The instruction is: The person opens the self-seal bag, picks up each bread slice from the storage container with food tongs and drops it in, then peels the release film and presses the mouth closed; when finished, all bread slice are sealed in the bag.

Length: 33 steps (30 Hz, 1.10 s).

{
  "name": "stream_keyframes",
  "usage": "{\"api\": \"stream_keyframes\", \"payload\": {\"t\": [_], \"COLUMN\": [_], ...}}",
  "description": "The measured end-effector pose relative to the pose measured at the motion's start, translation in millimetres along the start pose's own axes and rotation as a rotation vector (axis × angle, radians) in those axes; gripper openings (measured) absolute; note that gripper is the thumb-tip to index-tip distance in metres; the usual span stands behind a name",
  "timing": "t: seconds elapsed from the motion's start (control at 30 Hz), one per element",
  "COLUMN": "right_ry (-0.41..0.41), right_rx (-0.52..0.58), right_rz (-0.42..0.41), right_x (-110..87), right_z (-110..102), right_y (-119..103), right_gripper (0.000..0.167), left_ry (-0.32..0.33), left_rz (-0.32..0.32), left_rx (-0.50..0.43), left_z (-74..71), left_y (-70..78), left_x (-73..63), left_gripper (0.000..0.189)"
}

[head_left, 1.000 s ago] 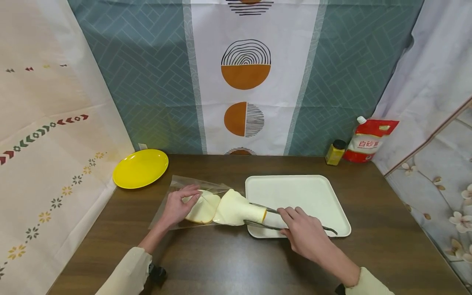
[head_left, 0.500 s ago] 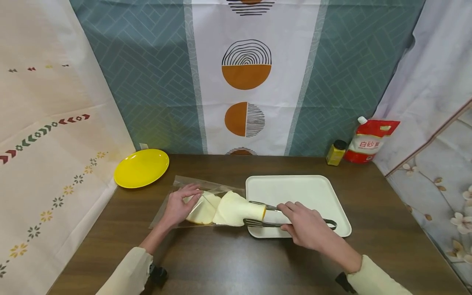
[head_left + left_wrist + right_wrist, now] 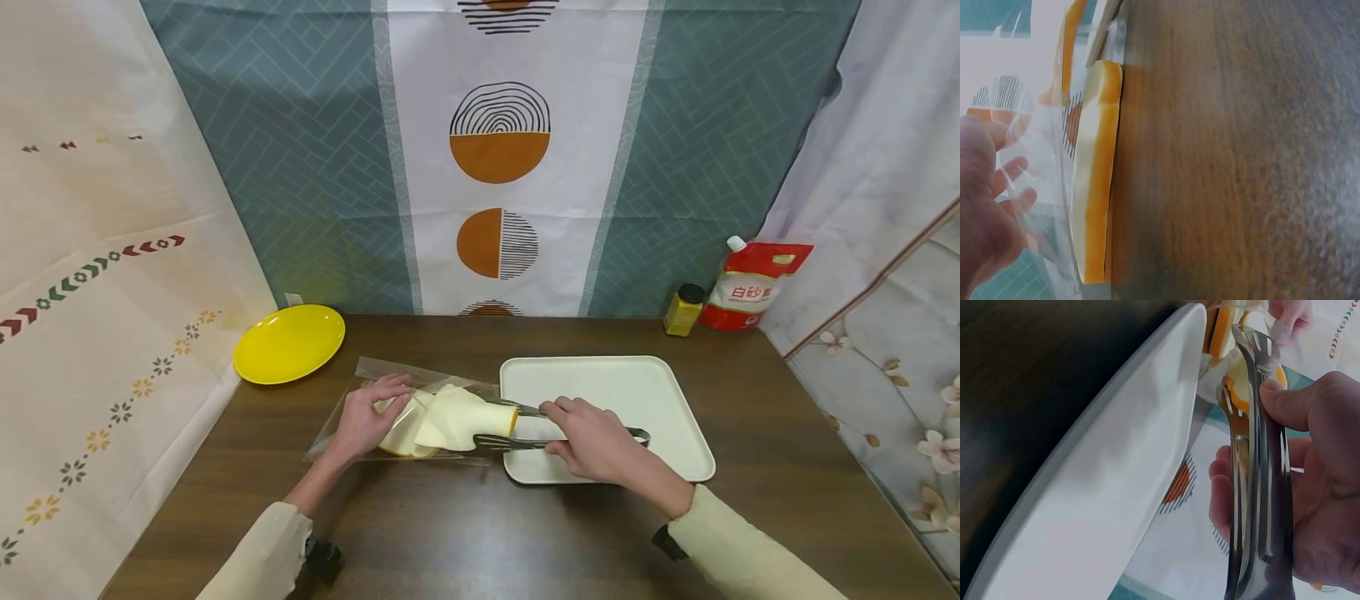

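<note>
My left hand (image 3: 367, 421) pinches the upper film of a clear plastic bag (image 3: 386, 368) and lifts it, as the left wrist view shows too. Inside the bag lies a pale bread slice (image 3: 401, 432) with an orange-brown crust (image 3: 1100, 187). A second bread slice (image 3: 461, 421), bent up at its right end, overlaps the first at the bag's right side. My right hand (image 3: 600, 442) grips metal tongs (image 3: 1263, 481) with slotted ends. The tongs' two arms stand either side of the second slice's right end, which shows its crust edge between them.
A white rectangular tray (image 3: 607, 383) lies under the right hand and tongs. A yellow plate (image 3: 288, 343) is at the back left. A small yellow jar with a black lid (image 3: 682, 312) and a red-and-white pouch (image 3: 750, 287) stand at the back right.
The right hand has moved left with the tongs, carrying the second bread slice further over the first and into the bag's area. The left hand has stayed in place on the film.
</note>
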State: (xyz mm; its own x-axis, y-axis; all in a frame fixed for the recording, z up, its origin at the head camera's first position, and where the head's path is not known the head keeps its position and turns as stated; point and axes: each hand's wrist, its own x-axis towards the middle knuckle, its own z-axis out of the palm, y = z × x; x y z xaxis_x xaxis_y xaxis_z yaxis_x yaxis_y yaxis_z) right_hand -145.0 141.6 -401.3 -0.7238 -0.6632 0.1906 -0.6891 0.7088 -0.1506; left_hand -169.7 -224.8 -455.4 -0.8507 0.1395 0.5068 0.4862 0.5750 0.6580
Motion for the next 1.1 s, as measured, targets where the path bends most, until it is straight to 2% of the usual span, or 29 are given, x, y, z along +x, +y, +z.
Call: {"api": "stream_keyframes", "payload": {"t": [0.4, 0.63, 0.9, 1.1], "right_ry": [-0.035, -0.022, -0.009, -0.043], "right_rx": [0.002, 0.004, 0.022, 0.02], "right_rz": [0.026, 0.033, 0.045, 0.037], "right_x": [21.9, 31.8, 42.3, 45.5], "right_z": [14, 21, 27, 27], "right_y": [-16, -23, -29, -30], "right_gripper": [0.049, 0.05, 0.048, 0.049], "left_ry": [0.001, 0.024, 0.033, 0.054], "left_rz": [-0.01, 0.034, -0.006, -0.012], "left_rx": [-0.002, 0.002, -0.025, -0.024], "left_z": [-0.5, 1.7, 1.7, 0.3], "left_y": [-0.6, -0.7, 2.6, 3.6], "left_x": [0.7, 2.0, 3.1, 1.8], "left_gripper": [0.013, 0.014, 0.013, 0.013]}}
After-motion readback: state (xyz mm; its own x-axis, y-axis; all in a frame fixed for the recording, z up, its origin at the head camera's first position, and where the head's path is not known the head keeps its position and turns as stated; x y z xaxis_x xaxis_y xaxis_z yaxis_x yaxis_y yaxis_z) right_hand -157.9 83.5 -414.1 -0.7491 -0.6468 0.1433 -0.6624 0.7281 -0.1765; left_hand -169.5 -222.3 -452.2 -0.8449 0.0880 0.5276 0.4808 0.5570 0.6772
